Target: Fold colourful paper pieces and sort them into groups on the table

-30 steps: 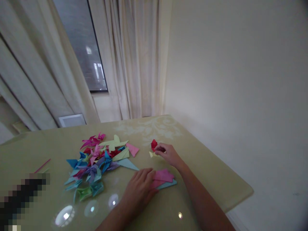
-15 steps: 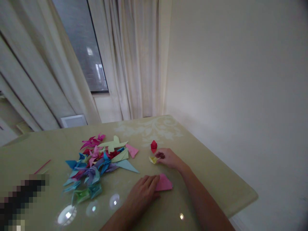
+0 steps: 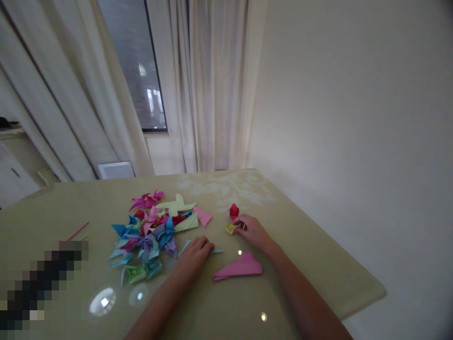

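Note:
My left hand [image 3: 194, 254] rests on a light blue folded paper triangle [image 3: 216, 250] at the near edge of a pile of coloured origami pieces [image 3: 152, 231]; its fingers are curled over the paper. Farther right, my right hand [image 3: 252, 230] pinches a small yellow folded piece [image 3: 230, 228], fingers closed. A small red folded piece [image 3: 234, 211] stands just beyond it. A pink folded paper triangle [image 3: 240, 267] lies flat on the table between my two forearms, touched by neither hand.
The yellow-green table [image 3: 318, 264] has its right edge close to the wall and a rounded near-right corner. A pink stick [image 3: 78, 231] lies at the left. Curtains [image 3: 208, 85] and a window [image 3: 138, 61] stand behind the table.
My left hand left the pink triangle and moved left and away onto the light blue triangle by the pile. The right hand stayed at the yellow piece. The camera shifted slightly.

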`<move>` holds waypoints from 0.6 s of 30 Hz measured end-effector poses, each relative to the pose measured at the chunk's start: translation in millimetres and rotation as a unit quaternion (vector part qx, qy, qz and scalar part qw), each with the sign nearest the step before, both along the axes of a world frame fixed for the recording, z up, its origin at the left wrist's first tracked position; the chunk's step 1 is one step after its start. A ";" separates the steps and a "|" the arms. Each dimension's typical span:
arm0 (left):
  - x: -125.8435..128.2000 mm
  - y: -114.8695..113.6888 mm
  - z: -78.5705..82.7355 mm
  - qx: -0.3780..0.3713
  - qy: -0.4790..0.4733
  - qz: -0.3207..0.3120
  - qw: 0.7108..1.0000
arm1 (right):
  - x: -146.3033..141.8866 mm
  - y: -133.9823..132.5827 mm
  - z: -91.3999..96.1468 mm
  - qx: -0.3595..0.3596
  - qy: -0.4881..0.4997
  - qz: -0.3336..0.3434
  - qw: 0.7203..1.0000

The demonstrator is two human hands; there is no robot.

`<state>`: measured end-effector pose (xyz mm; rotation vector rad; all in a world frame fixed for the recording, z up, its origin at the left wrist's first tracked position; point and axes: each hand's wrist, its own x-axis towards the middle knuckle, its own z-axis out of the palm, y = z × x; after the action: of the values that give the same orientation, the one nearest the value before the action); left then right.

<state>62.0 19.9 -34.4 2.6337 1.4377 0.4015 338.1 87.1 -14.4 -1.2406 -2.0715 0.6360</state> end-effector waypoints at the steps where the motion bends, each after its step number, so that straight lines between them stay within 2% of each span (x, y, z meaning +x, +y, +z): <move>1: 2.0 0.3 0.3 0.014 0.005 -0.004 1.000 | -0.9 -0.3 -0.3 0.003 -0.002 -0.001 1.000; 5: 2.8 -1.6 4.2 0.055 0.010 -0.009 0.998 | -1.9 -2.3 2.2 0.021 -0.001 -0.011 1.000; 6: 1.9 -2.8 6.9 0.070 -0.018 0.001 0.997 | -2.4 -3.2 3.7 0.027 0.001 -0.016 1.000; 8: -0.2 -6.0 15.1 0.124 -0.132 0.041 0.983 | -4.9 -5.5 7.4 0.044 0.016 -0.031 0.998; 10: -2.3 -9.4 26.1 0.186 -0.286 0.101 0.934 | -9.7 -9.0 11.4 0.071 0.050 -0.056 0.995; 12: -3.5 -12.3 36.7 0.196 -0.429 0.150 0.869 | -16.8 -14.2 15.6 0.096 0.091 -0.070 0.989; 15: -0.5 -14.4 44.9 0.100 -0.587 0.155 0.788 | -29.3 -24.4 21.4 0.084 0.150 -0.012 0.985; 18: 10.0 -15.5 41.2 -0.014 -0.667 0.113 0.737 | -40.8 -33.9 24.9 0.005 0.195 0.088 0.977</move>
<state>72.1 4.4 6.8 1.2852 1.0621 1.7480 297.3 53.3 10.5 -0.8489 -1.8585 0.8723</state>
